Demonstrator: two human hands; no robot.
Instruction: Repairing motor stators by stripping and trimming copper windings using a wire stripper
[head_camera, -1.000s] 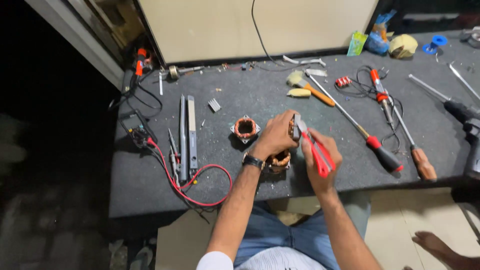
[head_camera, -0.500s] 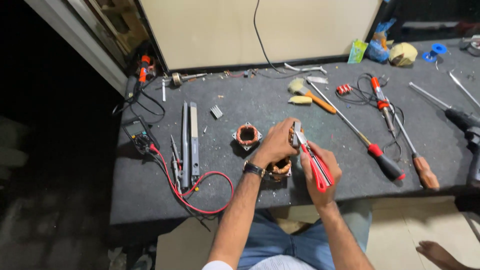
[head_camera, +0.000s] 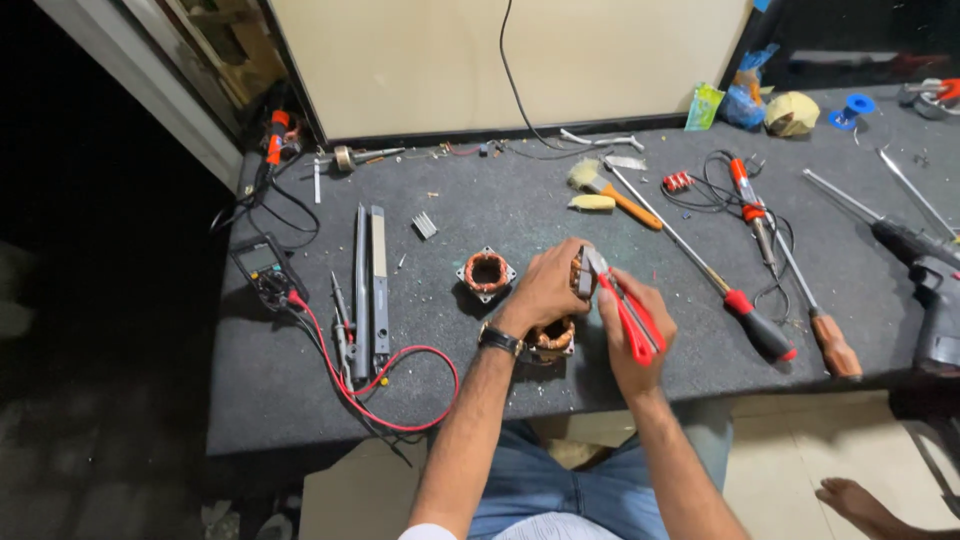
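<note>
My right hand (head_camera: 632, 332) grips red-handled pliers (head_camera: 622, 310), jaws pointing up and left. My left hand (head_camera: 548, 288) holds a small copper-wound motor coil (head_camera: 576, 270) at the jaws; most of it is hidden by my fingers. Below my left wrist a second copper coil (head_camera: 552, 338) lies on the dark grey bench (head_camera: 300, 400). A third copper coil in a square frame (head_camera: 487, 272) rests left of my hands.
A multimeter (head_camera: 264, 268) with red and black leads (head_camera: 400, 410) lies at left beside two long grey bars (head_camera: 370, 285). Long screwdrivers (head_camera: 745, 315), a brush (head_camera: 605, 188) and a drill (head_camera: 925, 280) lie to the right. Another person's foot (head_camera: 860, 500) shows at bottom right.
Both hands have stayed together at the coil with the pliers. The view has shifted slightly; the bench items have not moved.
</note>
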